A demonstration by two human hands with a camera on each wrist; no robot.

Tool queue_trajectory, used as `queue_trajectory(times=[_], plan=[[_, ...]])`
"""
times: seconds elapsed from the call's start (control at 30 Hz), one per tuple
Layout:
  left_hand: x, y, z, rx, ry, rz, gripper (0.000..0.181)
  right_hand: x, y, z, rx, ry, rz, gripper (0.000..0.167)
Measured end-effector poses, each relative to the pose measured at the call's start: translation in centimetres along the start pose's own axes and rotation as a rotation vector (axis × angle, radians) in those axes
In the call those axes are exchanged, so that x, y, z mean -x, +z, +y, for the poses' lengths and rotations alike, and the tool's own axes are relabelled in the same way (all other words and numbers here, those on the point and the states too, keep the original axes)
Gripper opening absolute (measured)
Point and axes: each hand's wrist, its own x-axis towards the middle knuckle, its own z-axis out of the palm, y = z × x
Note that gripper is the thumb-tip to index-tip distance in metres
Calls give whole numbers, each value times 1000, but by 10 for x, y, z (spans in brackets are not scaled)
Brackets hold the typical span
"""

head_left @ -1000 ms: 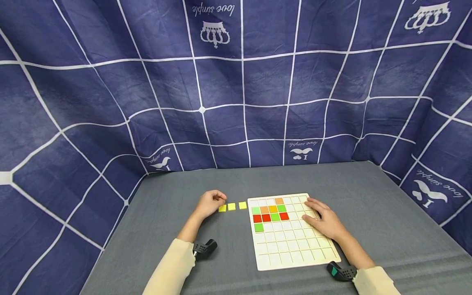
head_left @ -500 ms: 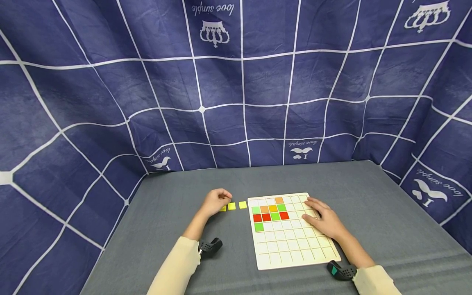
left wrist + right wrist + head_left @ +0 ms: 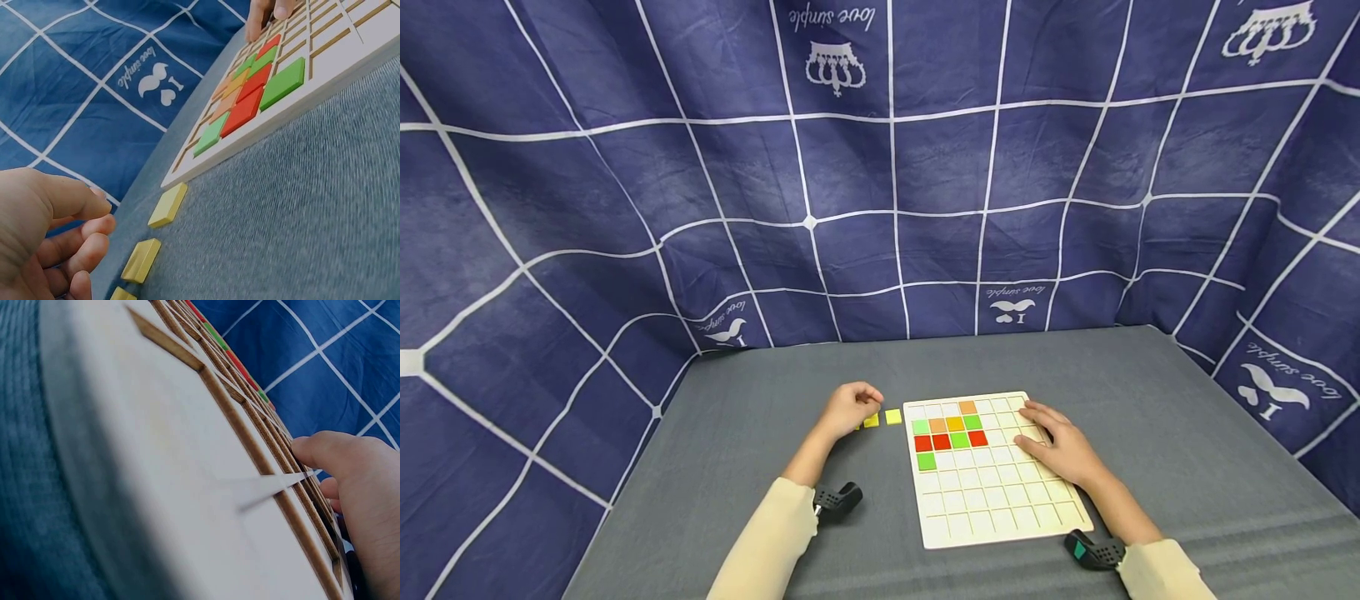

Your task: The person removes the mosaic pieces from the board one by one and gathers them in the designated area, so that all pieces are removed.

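You have three yellow tiles (image 3: pixel 169 205) in a short row on the grey surface (image 3: pixel 760 383), just left of the pale wooden board (image 3: pixel 1000 508). They are small, flat squares with thick, plain edges, and the one closest to the board lies just beside it, apart from its left edge. Your left hand (image 3: pixel 850 408) is over the other two, its fingers loosely bent and nothing visible in them. The board is a square cut into a grid by brown grooves. Ten coloured tiles sit toward its far left: red tiles (image 3: pixel 978 438), green tiles (image 3: pixel 927 462) and orange ones (image 3: pixel 967 407); bare squares fill the right and near parts. Your right hand (image 3: pixel 1063 446) rests on the right edge, fingers spread.

From the head, your left hand covers most of the leftmost yellow tile, and the left wrist view cuts it off at the bottom. You can't tell whether your fingertips touch a tile. In the right wrist view the near board is blurred, and the coloured tiles are only a thin strip.

Grey cloth stretches left of the row, and between the board's far edge and the blue curtain (image 3: pixel 940 183) behind.
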Motion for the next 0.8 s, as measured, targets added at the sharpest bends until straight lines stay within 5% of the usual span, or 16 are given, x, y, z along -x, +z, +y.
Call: queue_trajectory(times=[0.8], plan=[[-11,24,13,19,40,-40,7,0,0,-1,-11,8,1,56]])
